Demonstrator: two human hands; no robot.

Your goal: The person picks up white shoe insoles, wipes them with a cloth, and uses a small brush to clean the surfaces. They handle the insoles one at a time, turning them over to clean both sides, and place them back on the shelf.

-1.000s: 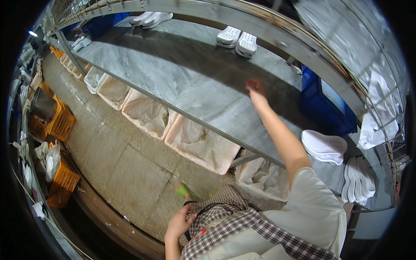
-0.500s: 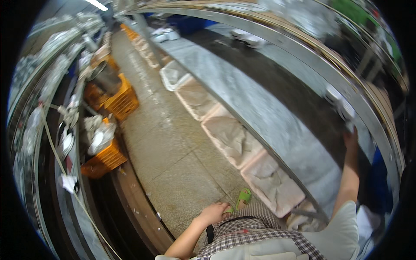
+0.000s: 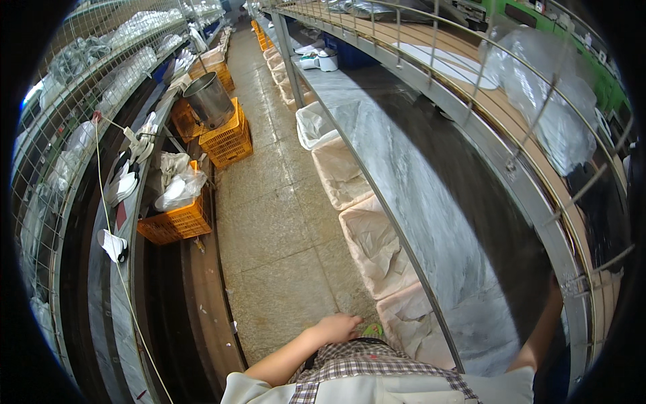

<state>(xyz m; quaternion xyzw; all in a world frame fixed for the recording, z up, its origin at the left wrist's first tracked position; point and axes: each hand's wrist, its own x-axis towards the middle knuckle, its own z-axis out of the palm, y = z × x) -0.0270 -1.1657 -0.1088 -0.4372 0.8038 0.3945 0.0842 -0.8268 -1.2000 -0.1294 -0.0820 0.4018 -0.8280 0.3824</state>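
My left hand (image 3: 338,328) hangs loosely over the checked apron (image 3: 363,355) at my lap. Nothing shows in it, and its fingers are loosely extended. On the right, my right forearm (image 3: 538,337) reaches over the bench into the shadow beneath the upper shelf. My right hand (image 3: 554,291) is dark and mostly covered by the metal shelf post, so its fingers and anything in them are hidden. The dark belt strip (image 3: 464,168) runs along the bench beside it, with the grey bench top (image 3: 404,161) nearer me.
Lined bins (image 3: 380,246) stand in a row below the bench edge. Across the aisle, orange crates (image 3: 176,225) hold bagged pieces and a metal drum (image 3: 209,101). A white shoe piece (image 3: 112,245) lies on the left rack, crossed by a cord. Clear plastic bags (image 3: 545,94) sit on the upper shelf.
The view has turned right and lifted. My right hand, earlier reaching beside white shoe pieces on the belt, is now behind the shelf post, and those pieces are out of sight. My left hand stays at my lap.
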